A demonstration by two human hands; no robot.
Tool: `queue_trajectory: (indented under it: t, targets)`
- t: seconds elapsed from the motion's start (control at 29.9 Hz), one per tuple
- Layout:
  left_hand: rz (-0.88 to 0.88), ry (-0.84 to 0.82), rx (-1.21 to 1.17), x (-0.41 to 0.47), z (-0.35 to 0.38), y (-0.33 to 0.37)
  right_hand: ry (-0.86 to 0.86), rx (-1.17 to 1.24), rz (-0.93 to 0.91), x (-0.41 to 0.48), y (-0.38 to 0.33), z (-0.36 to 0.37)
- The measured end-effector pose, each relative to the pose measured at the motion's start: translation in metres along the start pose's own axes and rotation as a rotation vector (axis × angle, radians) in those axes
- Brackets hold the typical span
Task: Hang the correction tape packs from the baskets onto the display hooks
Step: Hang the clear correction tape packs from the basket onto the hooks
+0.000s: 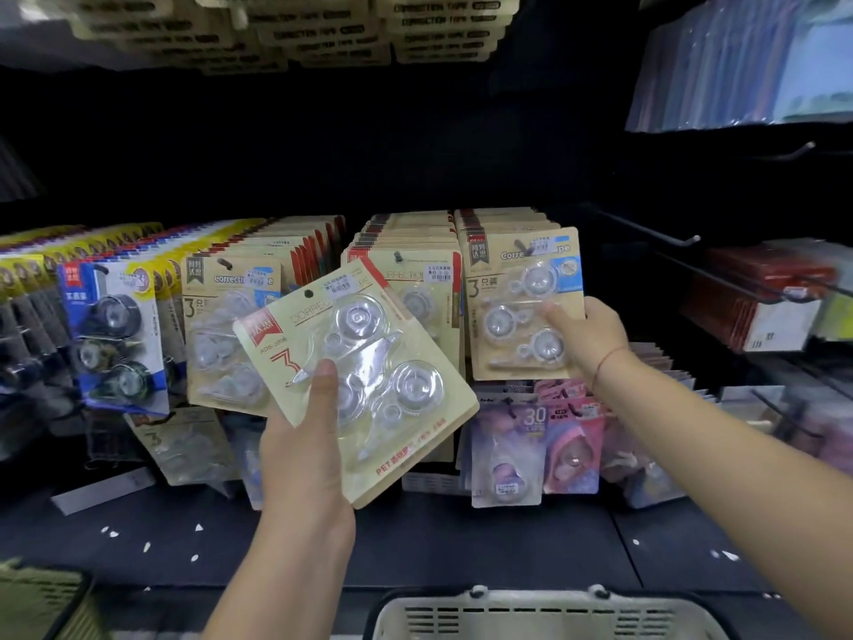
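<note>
The display (pixel 415 145) is a dark wall of hooks, and the hook (pixel 398 257) at its middle serves as the mark here. On that hook hangs a full row (pixel 406 233) of red-edged cards. More rows hang to its left and right, and a bare prong (pixel 692 240) sticks out well to its right. Far below the hook, a pale basket (pixel 544 612) shows only its rim, and its contents are out of view.

The pack (pixel 364 376) is in the air, down and left of the hook, overlapping the row's front card. The left hand (pixel 304 459) holds it from below, its grip closed on the lower edge with the thumb flat on the blister and the fingers behind. The pack's long axis is tilted, with the top leaning left, so its hole (pixel 308 294) sits left of the hook's tip and a little below it.

Right of the hook, the right hand (pixel 586 337) has its grip closed on the edge of the right pack (pixel 521 307), which already hangs.

The pack's red corner matches the row, so this hook looks like the target. The left hand is the nearer one. The move likely calls for squaring the pack and carrying the hole up and right onto the tip.
</note>
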State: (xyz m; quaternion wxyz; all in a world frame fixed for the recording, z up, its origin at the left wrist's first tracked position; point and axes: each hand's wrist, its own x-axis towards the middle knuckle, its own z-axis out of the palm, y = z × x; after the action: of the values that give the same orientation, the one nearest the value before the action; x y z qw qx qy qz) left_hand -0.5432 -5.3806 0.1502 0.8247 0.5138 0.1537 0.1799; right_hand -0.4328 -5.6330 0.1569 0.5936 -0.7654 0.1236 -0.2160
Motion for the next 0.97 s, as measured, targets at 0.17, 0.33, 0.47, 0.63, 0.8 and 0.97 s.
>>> queue_trajectory:
  t: [0.17, 0.33, 0.47, 0.63, 0.8, 0.97]
  targets:
    - [-0.026, -0.036, 0.01, 0.001, 0.001, -0.001, -0.042, -0.246, 0.165, 0.016, 0.007, 0.01]
    - [-0.054, -0.092, 0.011, -0.001, 0.002, -0.004, 0.103, -0.16, -0.023, -0.023, -0.005, 0.012]
    - [-0.066, -0.12, 0.023, -0.006, 0.007, -0.008, -0.196, 0.065, -0.191, -0.088, -0.023, 0.021]
    - [-0.055, -0.144, 0.039, -0.012, 0.01, -0.013, -0.425, 0.089, -0.105, -0.129, -0.028, 0.029]
    - [-0.073, -0.179, 0.051, -0.013, 0.009, -0.014, -0.401, 0.093, -0.061, -0.13, -0.026, 0.025]
    - [-0.181, -0.23, -0.029, -0.013, 0.005, -0.009, -0.396, 0.241, -0.004, -0.121, -0.024, 0.013]
